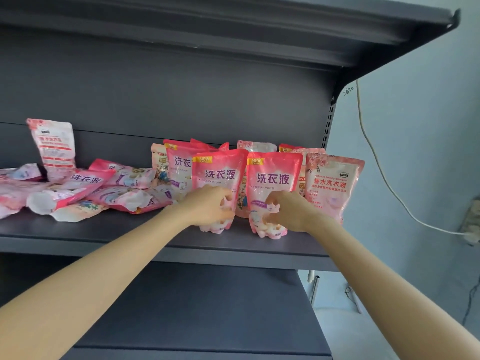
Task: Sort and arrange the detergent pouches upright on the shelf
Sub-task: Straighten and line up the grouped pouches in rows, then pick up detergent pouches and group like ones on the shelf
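Observation:
Several pink detergent pouches stand upright at the right of the dark grey shelf point(109, 229). My left hand point(207, 206) grips the lower part of one upright pink pouch point(219, 172). My right hand point(288, 211) grips the lower part of the matching pouch beside it point(274, 178). A paler rose-print pouch point(333, 183) stands to their right. More upright pouches point(179, 165) stand behind. A heap of pouches point(85, 190) lies flat on the left, and one pale pouch point(53, 146) leans against the back panel.
The shelf above point(233, 27) overhangs the work area. A lower shelf point(207, 307) lies beneath my arms. A white cable point(384, 178) hangs on the grey wall to the right and runs to a socket point(471, 224).

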The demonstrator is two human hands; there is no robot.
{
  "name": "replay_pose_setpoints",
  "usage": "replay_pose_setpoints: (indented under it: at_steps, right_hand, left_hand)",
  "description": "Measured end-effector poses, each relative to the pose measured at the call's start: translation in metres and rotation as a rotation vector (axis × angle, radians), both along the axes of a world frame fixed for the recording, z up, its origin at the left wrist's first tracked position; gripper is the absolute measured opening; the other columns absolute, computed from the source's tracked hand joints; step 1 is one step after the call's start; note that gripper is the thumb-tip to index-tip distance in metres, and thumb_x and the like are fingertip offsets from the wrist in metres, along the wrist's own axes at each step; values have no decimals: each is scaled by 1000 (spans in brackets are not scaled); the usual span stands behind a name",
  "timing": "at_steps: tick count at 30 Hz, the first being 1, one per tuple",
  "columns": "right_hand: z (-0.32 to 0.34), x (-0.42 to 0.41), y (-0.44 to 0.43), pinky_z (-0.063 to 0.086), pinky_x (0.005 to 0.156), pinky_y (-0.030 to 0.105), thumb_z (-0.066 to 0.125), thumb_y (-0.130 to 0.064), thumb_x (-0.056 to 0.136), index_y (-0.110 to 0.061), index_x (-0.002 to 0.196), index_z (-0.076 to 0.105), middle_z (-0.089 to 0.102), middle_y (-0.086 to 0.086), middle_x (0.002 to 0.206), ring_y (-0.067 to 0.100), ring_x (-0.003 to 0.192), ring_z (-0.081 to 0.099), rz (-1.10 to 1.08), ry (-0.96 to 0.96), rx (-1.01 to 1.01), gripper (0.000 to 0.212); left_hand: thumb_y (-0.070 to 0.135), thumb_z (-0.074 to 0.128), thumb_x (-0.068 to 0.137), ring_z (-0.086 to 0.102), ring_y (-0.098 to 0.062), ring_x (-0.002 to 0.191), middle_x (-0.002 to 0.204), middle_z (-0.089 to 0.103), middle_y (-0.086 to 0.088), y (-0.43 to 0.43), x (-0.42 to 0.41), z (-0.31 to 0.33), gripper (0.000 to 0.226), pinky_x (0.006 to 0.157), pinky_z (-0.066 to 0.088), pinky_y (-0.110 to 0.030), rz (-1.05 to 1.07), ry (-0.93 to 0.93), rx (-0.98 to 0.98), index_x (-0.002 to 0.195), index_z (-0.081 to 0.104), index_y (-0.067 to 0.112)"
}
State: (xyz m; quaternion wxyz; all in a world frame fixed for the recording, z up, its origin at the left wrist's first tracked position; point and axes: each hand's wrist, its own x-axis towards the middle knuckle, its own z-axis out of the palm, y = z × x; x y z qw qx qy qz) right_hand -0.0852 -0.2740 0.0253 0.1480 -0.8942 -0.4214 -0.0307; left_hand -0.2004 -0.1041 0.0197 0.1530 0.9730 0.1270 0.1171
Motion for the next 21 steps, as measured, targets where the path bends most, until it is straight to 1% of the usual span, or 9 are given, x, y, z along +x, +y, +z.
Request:
replay_pose_setpoints:
  at_steps: [1,2,4,5,8,11,14,17,21]
  right_hand:
    - [5,-8,9,49,88,37,61,-31,89,-14,126,53,56,7,127,28,107,58,31,-19,14,42]
    - [9,-15,19,49,86,35,61,-31,89,-13,125,55,58,6,125,27,106,58,66,-38,38,41]
    - [17,-29,41,45,84,32,60,-29,89,-14,127,55,58,6,127,25,108,58,123,-76,77,40]
    - [21,-36,53,44,86,32,61,-28,90,-14,129,53,56,6,131,25,111,57,146,-84,91,42]
    - [26,-53,97,45,96,35,62,-30,89,-13,130,52,54,7,135,25,117,54,222,-102,129,45]
    - [26,-73,148,48,93,36,63,-22,88,-10,125,56,57,10,130,25,112,57,279,-100,167,39]
    - [22,-92,201,48,93,41,62,-24,89,-11,123,58,61,11,123,30,112,57,283,-82,201,37]
    - [16,-106,254,51,85,39,63,-26,87,-11,116,61,65,11,109,30,101,61,253,-36,237,32]
    - [1,-116,311,49,90,40,65,-29,85,-16,119,60,64,7,113,28,105,59,212,13,246,37]
  left_hand:
    - [35,59,90,61,-22,103,122,61,-4,6,-11,5,44,87,51,-37,7,-22,42,130,51,18]
    - [35,58,91,58,-20,106,125,59,-3,14,-22,10,44,90,49,-36,13,-43,60,131,50,19]
    - [36,58,91,56,-17,102,124,59,0,32,-45,18,42,86,47,-33,36,-88,89,129,52,21]
    - [37,59,90,56,-16,101,123,59,1,44,-56,21,41,86,46,-32,61,-107,101,128,53,22]
    - [37,60,89,57,-19,109,123,60,1,84,-88,26,38,92,47,-38,129,-180,116,124,56,23]
    - [36,61,87,59,-19,108,119,63,4,130,-115,26,34,88,48,-40,171,-226,126,119,58,24]
    - [39,63,86,59,-20,107,114,65,2,182,-135,19,35,87,49,-40,186,-233,138,118,59,24]
    - [40,63,86,59,-19,108,117,64,3,234,-151,11,38,89,48,-40,182,-229,137,120,58,24]
    - [38,63,85,58,-22,105,112,66,2,297,-160,-7,33,87,48,-41,184,-241,119,116,60,25]
